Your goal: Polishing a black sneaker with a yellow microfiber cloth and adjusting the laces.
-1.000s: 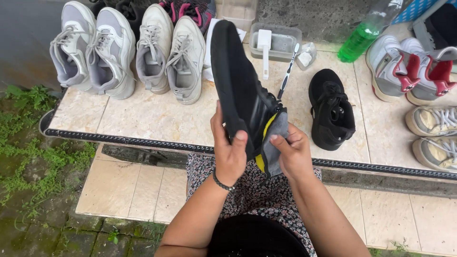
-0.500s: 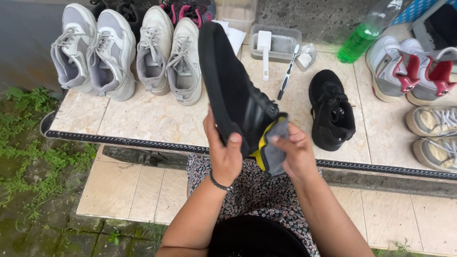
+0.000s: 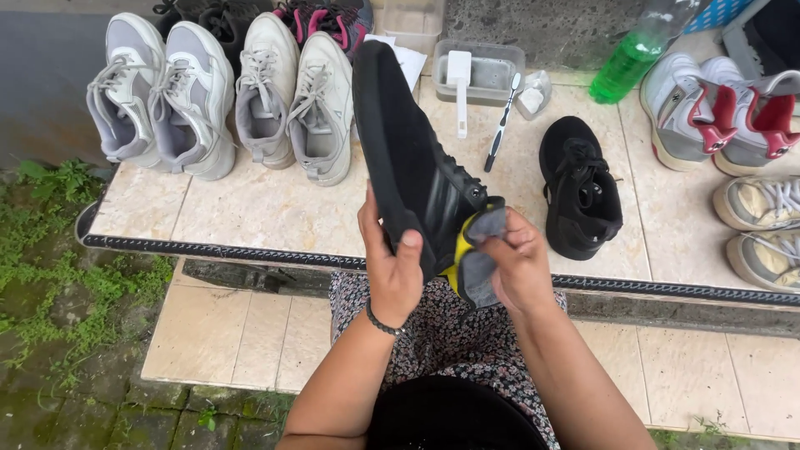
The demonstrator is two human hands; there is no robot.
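The left hand [image 3: 392, 267] is gripping a black sneaker [image 3: 412, 162] around its heel end, thumb lying across the near side and fingers wrapped behind, so the shoe is standing tilted with its toe pointing up toward eleven o'clock, above the tiled ledge [image 3: 267, 208]. The right hand [image 3: 518, 265] is pinching a grey cloth with a yellow edge [image 3: 477, 250] between thumb and fingers and is pressing it against the sneaker's ankle opening, at three o'clock from the left hand; the two hands are sitting just beside each other over the person's patterned lap. At two o'clock from the right hand, the second black sneaker [image 3: 579, 190] is lying flat on the ledge. Toward twelve o'clock, a grey tray [image 3: 479, 77] is holding a white brush [image 3: 459, 83], with a toothbrush [image 3: 502, 125] leaning at its front edge. At ten o'clock, two pairs of pale sneakers [image 3: 212, 100] are resting in a row, and at one o'clock a green bottle [image 3: 629, 62] is standing near red-and-white shoes [image 3: 721, 112].
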